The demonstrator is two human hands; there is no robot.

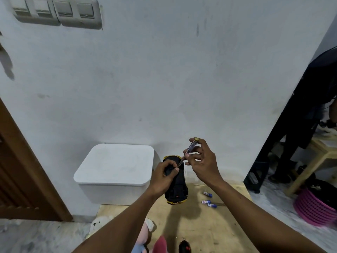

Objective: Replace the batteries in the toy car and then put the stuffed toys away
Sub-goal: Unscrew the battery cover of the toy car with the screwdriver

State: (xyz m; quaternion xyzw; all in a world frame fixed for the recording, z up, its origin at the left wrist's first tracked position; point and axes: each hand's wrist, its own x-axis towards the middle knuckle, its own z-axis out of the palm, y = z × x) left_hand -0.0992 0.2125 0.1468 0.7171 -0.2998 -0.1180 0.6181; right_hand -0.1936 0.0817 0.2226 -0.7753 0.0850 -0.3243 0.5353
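Head view: my left hand (pixel 165 177) grips the upturned toy car (pixel 176 185), long axis away from me; right hand (pixel 201 161) pinches the screwdriver (pixel 187 151), tip angled down-left onto its underside.

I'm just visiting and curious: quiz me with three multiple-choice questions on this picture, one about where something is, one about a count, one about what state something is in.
1. Where do the loose batteries lie?
A. on the white lidded box
B. on the wooden board, right of the toy car
C. in the pink basket

2. How many loose batteries show?
A. one
B. three
C. six

3. How is the toy car held?
A. underside up in the left hand
B. wheels down on the floor
C. inside the closed box

Answers:
1 B, they lie on the wooden board beside the car.
2 B, three small blue and white cells show.
3 A, the left hand grips it with the dark underside facing up, while the right hand sets a screwdriver to it.
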